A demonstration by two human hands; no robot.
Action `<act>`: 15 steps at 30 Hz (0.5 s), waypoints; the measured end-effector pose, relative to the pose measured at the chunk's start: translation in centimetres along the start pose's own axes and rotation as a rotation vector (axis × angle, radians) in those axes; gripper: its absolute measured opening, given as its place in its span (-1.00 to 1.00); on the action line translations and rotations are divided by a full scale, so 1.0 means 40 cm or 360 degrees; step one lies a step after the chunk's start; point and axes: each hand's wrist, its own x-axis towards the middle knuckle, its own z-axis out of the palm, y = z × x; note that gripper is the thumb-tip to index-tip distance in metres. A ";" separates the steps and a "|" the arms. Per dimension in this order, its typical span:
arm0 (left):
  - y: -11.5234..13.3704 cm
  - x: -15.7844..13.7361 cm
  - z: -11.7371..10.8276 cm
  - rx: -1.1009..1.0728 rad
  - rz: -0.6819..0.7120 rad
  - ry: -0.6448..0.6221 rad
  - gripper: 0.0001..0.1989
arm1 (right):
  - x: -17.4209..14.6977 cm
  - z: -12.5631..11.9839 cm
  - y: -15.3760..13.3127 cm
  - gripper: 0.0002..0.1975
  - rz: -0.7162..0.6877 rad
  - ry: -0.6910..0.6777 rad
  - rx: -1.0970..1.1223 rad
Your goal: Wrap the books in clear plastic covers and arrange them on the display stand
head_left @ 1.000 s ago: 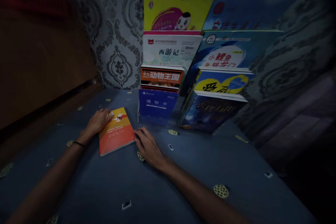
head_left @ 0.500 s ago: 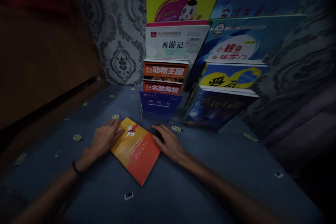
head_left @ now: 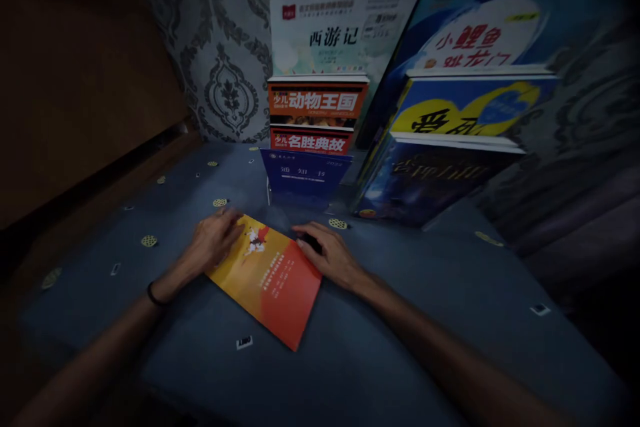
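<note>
A thin orange-and-yellow book (head_left: 273, 273) lies slantwise before me, its printed cover facing up. At its upper left edge, my left hand (head_left: 215, 240) has curled fingers over the cover; a dark band circles that wrist. My right hand (head_left: 330, 257) grips the opposite edge at the upper right corner, thumb against the cover and the other fingers bent around beyond it. The fingertips under the book are hidden.
Behind the book, a dark blue booklet (head_left: 305, 180) fronts a stepped row of upright books, among them an orange-topped book (head_left: 320, 101). To its right, a dark-covered book (head_left: 435, 180) leads another row. A patterned blue cloth (head_left: 200, 347) covers the surface; a brown cabinet (head_left: 85, 93) stands left.
The orange-and-yellow book has turned a little counterclockwise, its near corner swinging right. Both hands have shifted slightly with it. The view has tilted down and closer, so the upright books sit higher.
</note>
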 end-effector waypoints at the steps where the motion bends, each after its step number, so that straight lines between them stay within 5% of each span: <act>1: -0.002 0.000 0.001 -0.0091 0.0022 -0.0001 -0.72 | -0.001 -0.006 0.003 -0.74 -0.0007 -0.0020 0.0018; 15: -0.038 -0.018 0.046 -0.0177 0.0479 0.0017 -0.57 | -0.021 -0.023 0.018 -0.71 -0.0111 -0.0228 -0.0071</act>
